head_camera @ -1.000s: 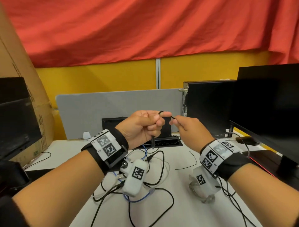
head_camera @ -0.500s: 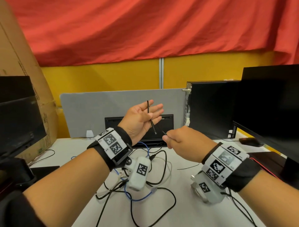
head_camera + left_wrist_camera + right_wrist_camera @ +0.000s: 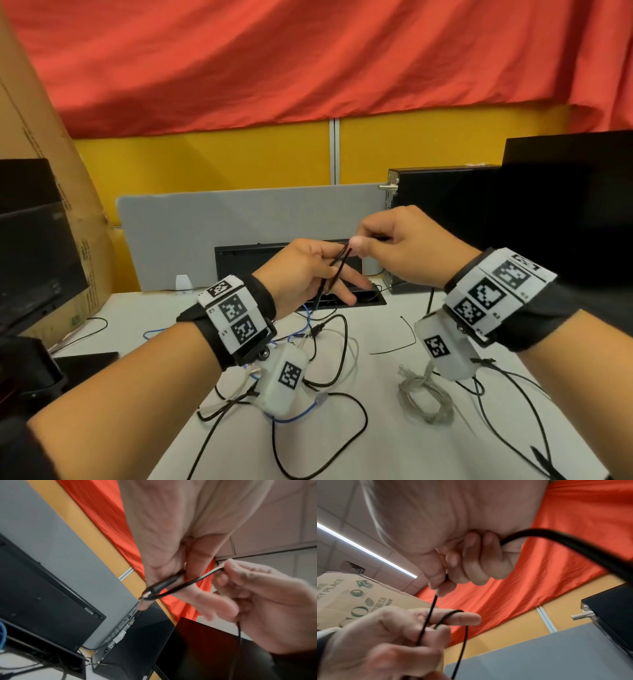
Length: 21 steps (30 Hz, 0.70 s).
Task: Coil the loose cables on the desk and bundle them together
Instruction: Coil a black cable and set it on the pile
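Observation:
A thin black cable (image 3: 337, 265) is held in the air above the white desk (image 3: 376, 445), between both hands. My left hand (image 3: 308, 277) has its fingers stretched out; the cable loops over the index finger (image 3: 462, 618) and the thumb presses it against the other fingers. The plug end (image 3: 152, 589) sticks out below the left palm. My right hand (image 3: 394, 240), just up and right of the left fingers, pinches the cable (image 3: 430, 609) between thumb and forefinger. The cable's tail hangs down toward the desk.
Loose black cables (image 3: 346, 342) and a blue cable (image 3: 301, 414) lie tangled on the desk under my left wrist. A coiled grey bundle (image 3: 424, 397) sits at the right. Monitors (image 3: 565, 222) (image 3: 30, 257) flank the desk, with a grey divider (image 3: 239, 222) behind.
My left hand turned from palm-up and flat to fingers pointing right. My right hand rose from below to above the left fingers, laying the cable over them as a loop.

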{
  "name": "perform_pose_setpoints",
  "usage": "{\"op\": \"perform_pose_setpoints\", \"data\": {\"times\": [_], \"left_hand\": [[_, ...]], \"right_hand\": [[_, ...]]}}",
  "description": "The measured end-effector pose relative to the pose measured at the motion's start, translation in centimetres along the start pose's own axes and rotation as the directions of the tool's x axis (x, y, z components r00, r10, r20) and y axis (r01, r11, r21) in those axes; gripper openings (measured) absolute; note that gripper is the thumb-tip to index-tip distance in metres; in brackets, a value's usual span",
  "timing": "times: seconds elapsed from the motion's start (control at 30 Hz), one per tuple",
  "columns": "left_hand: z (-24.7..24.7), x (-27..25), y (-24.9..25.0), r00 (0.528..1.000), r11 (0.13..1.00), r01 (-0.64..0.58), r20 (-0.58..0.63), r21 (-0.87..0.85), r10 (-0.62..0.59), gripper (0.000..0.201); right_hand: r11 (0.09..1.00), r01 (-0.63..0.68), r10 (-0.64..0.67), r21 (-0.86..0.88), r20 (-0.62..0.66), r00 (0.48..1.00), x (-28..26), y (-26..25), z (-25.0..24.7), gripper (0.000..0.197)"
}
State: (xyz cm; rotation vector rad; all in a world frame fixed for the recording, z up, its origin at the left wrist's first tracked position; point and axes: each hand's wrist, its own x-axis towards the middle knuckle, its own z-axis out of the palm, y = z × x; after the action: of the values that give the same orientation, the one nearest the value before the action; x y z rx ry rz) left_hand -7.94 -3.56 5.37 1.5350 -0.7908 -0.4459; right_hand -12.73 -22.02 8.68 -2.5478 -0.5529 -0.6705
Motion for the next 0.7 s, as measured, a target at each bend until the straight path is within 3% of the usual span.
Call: {"op": "perform_pose_setpoints", "data": {"times": [0.17,0.33,0.53,0.7], "left_hand": [[0.1,0.1,0.4,1.000,0.988,0.014,0.001,-0.155,-0.014,0.053],[0.0,0.3,0.4,0.996,0.932,0.085,0.067,-0.353,-0.065,0.047],[0.0,-0.1,0.2,0.990,0.876,0.055,0.141,-0.478,0.014,0.038],[0.8,0.0,0.1,0.991,0.861,-0.025,0.099,-0.509,0.087,0.049]], "right_hand": [[0.991,-0.029,0.049,0.129,-0.150,0.987,0.7,1.5,0.8,0.025],[0.991,-0.056,0.079,0.124,-0.191,0.978,0.9,1.8,1.8,0.029],[0.991,-0.063,0.084,0.119,-0.180,0.980,0.9,1.7,2.1,0.028],[0.976,-0.171,0.182,0.136,-0.069,0.981,0.5,2.1,3.3,0.031]]}}
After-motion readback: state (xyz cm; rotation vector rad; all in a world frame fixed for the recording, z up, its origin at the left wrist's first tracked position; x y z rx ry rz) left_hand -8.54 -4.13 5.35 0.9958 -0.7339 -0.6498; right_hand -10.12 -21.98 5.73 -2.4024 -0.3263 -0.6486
